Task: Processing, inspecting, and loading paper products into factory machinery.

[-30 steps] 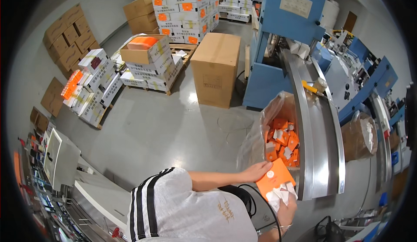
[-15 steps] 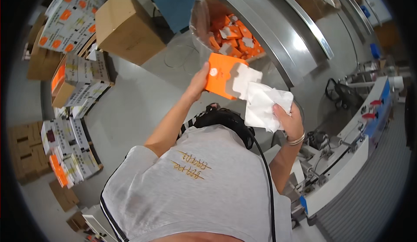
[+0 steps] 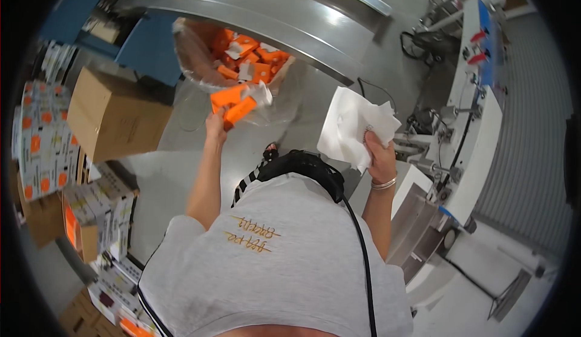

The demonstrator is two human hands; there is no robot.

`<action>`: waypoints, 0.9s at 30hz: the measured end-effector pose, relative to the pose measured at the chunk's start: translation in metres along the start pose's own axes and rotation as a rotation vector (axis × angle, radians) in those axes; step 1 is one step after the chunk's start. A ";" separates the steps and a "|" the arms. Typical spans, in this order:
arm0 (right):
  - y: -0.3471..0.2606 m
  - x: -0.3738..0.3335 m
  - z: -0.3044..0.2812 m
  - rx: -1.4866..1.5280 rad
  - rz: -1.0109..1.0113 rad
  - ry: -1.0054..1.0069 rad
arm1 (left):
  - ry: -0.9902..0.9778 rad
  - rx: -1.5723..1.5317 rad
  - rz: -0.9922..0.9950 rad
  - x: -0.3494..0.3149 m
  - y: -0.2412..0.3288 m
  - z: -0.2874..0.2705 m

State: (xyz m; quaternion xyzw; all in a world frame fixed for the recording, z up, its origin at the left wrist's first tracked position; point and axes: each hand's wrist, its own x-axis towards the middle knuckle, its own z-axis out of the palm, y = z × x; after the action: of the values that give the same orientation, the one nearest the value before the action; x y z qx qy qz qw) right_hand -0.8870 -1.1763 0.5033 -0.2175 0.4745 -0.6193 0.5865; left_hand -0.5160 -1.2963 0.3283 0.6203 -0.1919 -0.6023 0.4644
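Note:
My left hand (image 3: 216,123) is closed on an orange carton (image 3: 229,98) with its white-grey flap sticking out to the right. The carton hangs just in front of a box lined with clear plastic (image 3: 186,55), where several orange cartons (image 3: 248,49) lie heaped. In my right hand (image 3: 381,157) I grip a white packet (image 3: 346,125), soft and creased like tissue or film, with ragged edges. My thumb presses on its face, over a small dark print. The two hands are well apart.
A steel chute or table (image 3: 290,25) arches over the lined box. To the left stand a closed brown cardboard box (image 3: 118,116) and stacked printed cartons (image 3: 45,137). A machine with a white rail and rollers (image 3: 478,143) runs along the right.
My left hand has drawn the orange carton away from the white packet, left toward the lined box. The packet stays in my right hand. The whole view has turned.

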 end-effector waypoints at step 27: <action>-0.039 -0.010 0.004 -0.931 -0.748 0.442 | -1.181 -0.170 -0.228 -0.163 0.068 0.240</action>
State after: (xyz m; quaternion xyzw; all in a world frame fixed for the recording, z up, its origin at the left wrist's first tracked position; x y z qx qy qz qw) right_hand -0.9022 -1.1734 0.5410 -0.4679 0.6957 -0.5413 0.0631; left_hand -0.7490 -1.2828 0.5141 0.1587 -0.3006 -0.9038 0.2600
